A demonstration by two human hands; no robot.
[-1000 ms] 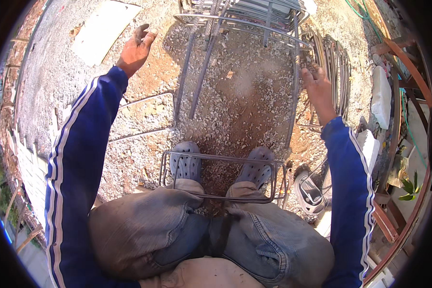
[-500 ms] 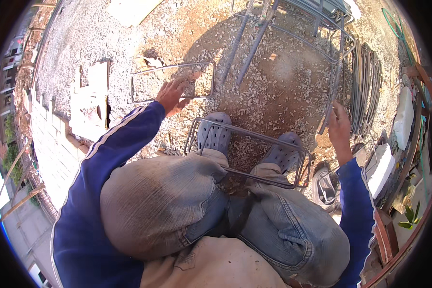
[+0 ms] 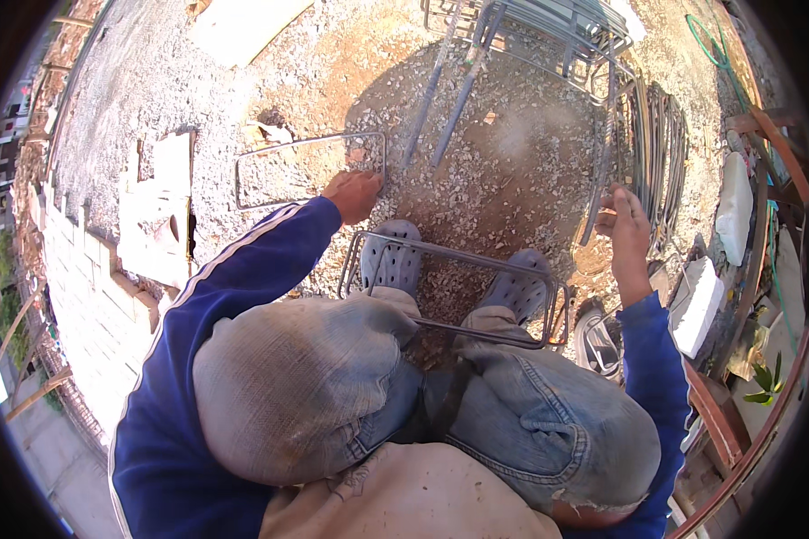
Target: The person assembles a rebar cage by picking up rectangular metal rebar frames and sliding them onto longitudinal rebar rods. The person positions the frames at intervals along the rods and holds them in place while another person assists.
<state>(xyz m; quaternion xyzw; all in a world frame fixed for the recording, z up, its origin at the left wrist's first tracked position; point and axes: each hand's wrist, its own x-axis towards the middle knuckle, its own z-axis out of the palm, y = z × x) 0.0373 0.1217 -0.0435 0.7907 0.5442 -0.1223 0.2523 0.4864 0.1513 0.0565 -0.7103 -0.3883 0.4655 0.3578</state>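
A rectangular steel rebar stirrup point(image 3: 310, 139) stands out over the gravel, left of my shoes. My left hand point(image 3: 355, 196) is closed round its near right corner. My right hand point(image 3: 627, 234) is raised beside the lower end of a long steel bar point(image 3: 593, 216), fingers loosely bent and apart, with nothing visible in them. Nearer to me, more rectangular stirrups point(image 3: 458, 252) lie together across the front of my grey clogs point(image 3: 391, 260), between my knees and the gravel.
A pile of bent rebar frames point(image 3: 557, 31) lies at the far right, its long bars reaching toward me. Beside it is a bundle of thin rods point(image 3: 661, 162). White foam blocks point(image 3: 697, 305), a shoe point(image 3: 598, 341) and reddish beams point(image 3: 715, 413) are at right; boards point(image 3: 157, 216) at left.
My left hand has moved right and closed on the stirrup's corner; before, it hovered open over it. My right hand's fingers have bent more. The view has shifted slightly.
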